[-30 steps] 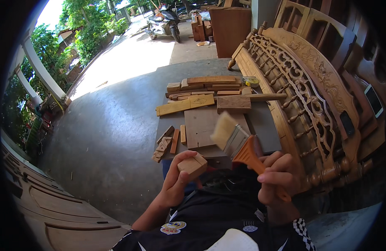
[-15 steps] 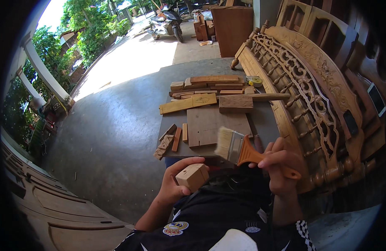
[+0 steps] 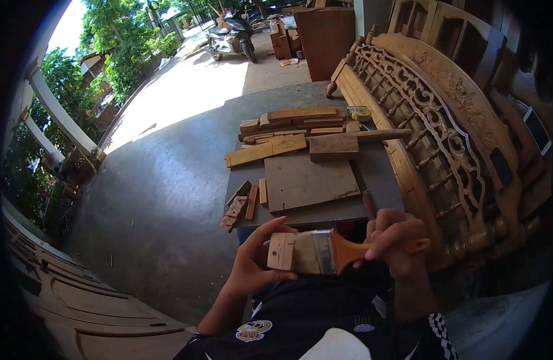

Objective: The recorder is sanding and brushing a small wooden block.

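Note:
My left hand (image 3: 256,261) grips a small light-coloured wooden block (image 3: 280,251), thumb below and fingers above, with a small round mark on its near face. In my right hand (image 3: 399,239) is a wide paintbrush (image 3: 348,251) with an orange handle, a metal band and pale bristles (image 3: 304,252). The bristles lie against the right side of the block. Both hands are above my lap, just short of the table's near edge. A flat square board (image 3: 312,183) lies on the table (image 3: 378,174) beyond them.
Several wood strips (image 3: 300,114) are stacked at the table's far side, by a tape measure (image 3: 358,113). Small offcuts (image 3: 234,213) lie at its left edge. A chisel-like tool (image 3: 367,203) rests right of the board. A carved wooden bench (image 3: 420,114) stands at the right, holding phones (image 3: 537,131).
The paintbrush has come down and left until its bristles meet the block. My left hand has turned the block so another face shows.

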Available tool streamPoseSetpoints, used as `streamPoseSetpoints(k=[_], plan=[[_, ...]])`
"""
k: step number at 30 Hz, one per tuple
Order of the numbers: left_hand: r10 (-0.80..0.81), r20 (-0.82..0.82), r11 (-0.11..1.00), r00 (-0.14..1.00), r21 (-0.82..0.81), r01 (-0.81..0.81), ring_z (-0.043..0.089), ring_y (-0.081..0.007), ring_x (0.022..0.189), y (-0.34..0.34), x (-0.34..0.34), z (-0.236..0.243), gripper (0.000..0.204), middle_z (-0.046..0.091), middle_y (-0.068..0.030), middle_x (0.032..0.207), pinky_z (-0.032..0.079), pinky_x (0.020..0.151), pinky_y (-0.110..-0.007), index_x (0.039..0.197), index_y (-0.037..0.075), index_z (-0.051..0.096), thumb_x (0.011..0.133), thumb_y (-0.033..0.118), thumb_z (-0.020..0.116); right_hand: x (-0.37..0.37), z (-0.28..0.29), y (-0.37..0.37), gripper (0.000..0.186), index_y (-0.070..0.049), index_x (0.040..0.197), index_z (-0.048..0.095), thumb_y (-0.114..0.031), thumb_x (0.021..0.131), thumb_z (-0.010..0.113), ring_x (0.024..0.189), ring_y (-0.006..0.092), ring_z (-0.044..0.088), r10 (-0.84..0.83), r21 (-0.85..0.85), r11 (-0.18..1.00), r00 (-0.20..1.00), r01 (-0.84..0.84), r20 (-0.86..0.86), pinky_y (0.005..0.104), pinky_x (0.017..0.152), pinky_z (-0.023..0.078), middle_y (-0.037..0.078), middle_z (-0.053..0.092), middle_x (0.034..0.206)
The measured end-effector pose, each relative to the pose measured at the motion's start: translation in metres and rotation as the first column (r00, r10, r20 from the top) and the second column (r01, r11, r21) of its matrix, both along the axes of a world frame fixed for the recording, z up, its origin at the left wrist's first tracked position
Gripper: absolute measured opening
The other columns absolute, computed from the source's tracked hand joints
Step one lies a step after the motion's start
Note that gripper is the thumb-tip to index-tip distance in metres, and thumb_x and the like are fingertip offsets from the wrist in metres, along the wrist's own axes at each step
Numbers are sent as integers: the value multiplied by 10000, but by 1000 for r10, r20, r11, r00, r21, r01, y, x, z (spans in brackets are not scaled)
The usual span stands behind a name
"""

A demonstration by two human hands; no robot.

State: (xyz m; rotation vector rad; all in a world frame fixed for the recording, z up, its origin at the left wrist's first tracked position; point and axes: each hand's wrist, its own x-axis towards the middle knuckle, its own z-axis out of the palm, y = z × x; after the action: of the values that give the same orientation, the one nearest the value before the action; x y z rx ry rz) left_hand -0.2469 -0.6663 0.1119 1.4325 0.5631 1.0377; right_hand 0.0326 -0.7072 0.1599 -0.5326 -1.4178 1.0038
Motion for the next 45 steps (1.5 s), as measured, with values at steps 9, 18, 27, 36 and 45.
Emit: streamPoseSetpoints(k=[9, 18, 27, 36, 45], plan=[[170, -398, 919, 902, 394, 0, 623, -247, 1209, 6, 1, 12, 684, 603, -92, 1291, 561, 996, -376, 1272, 90, 618, 661, 54, 923, -2, 1, 4, 269, -62, 773, 763, 160, 804, 614, 605, 99, 544, -186, -162, 971, 982, 178, -36, 250, 535, 434, 3, 488, 682], [241, -408, 923, 880, 376, -79, 611, -230, 1226, 5, 3, 6, 746, 602, -110, 1295, 556, 994, -369, 1339, 51, 565, 682, 51, 919, -6, -3, 5, 204, -17, 802, 771, 115, 845, 622, 509, 101, 454, -316, 113, 948, 917, 297, 242, 233, 482, 408, 25, 453, 662], [-39, -112, 994, 993, -106, 27, 637, -178, 1149, 3, -6, -1, 917, 637, -122, 1279, 512, 963, -325, 1327, 0, 507, 667, 462, 945, -1, 5, 3, 226, -47, 804, 757, 127, 836, 616, 570, 91, 502, -91, 128, 989, 992, 80, 84, 242, 486, 415, 17, 467, 681], [-92, 33, 978, 995, -184, 97, 665, -160, 871, 1, -2, -4, 888, 646, -113, 1041, 555, 745, -310, 1301, -18, 455, 805, 652, 759, -1, 7, 11, 177, -22, 840, 709, 52, 920, 570, 520, 78, 490, 200, 134, 976, 957, -174, -210, 206, 413, 468, 20, 436, 714], [-139, 134, 965, 981, -202, 164, 660, -158, 898, 4, -4, -11, 861, 649, -172, 1181, 554, 726, -275, 1288, 27, 445, 807, 675, 745, -3, -2, 10, 153, 5, 788, 701, 93, 835, 584, 542, 93, 548, 94, 12, 996, 992, -93, -86, 204, 419, 457, 32, 479, 715]])
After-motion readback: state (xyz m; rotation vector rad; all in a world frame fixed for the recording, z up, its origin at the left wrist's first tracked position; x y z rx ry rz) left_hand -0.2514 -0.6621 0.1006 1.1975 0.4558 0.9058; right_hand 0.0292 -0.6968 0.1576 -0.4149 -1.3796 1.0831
